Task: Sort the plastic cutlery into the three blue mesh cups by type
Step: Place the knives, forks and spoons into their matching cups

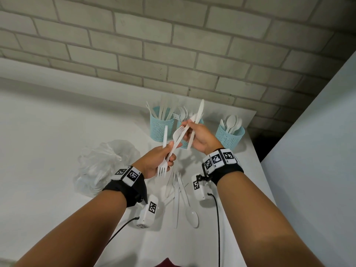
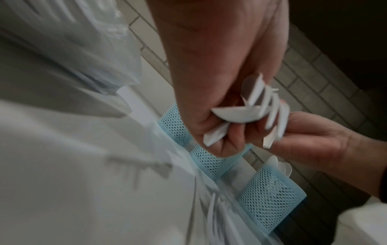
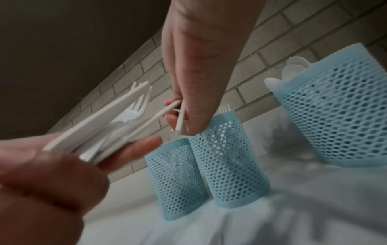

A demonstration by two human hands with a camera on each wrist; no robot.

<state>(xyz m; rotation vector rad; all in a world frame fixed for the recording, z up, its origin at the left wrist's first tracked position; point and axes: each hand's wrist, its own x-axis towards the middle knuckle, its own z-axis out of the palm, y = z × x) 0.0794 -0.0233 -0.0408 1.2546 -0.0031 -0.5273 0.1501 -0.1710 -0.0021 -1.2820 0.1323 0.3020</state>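
Above the white table [image 1: 57, 132] my left hand [image 1: 170, 153] grips a bundle of white plastic cutlery [image 1: 174, 143], with a fork's tines pointing down. My right hand [image 1: 189, 128] holds a knife [image 1: 198, 116] upright and pinches the top of a piece in the bundle [image 3: 108, 129]. Behind the hands stand three blue mesh cups. The left cup [image 1: 160, 128] holds knives, the middle cup [image 1: 185, 144] holds forks and is mostly hidden, and the right cup [image 1: 229, 138] holds spoons. Loose cutlery [image 1: 178, 191] and a spoon [image 1: 191, 215] lie on the table under my wrists.
A crumpled clear plastic bag [image 1: 104, 162] lies left of my left hand. A brick wall [image 1: 173, 54] rises behind the cups. The table's right edge runs past the spoon cup, with a dark gap [image 1: 266, 145] and a white panel [image 1: 317, 151] beyond.
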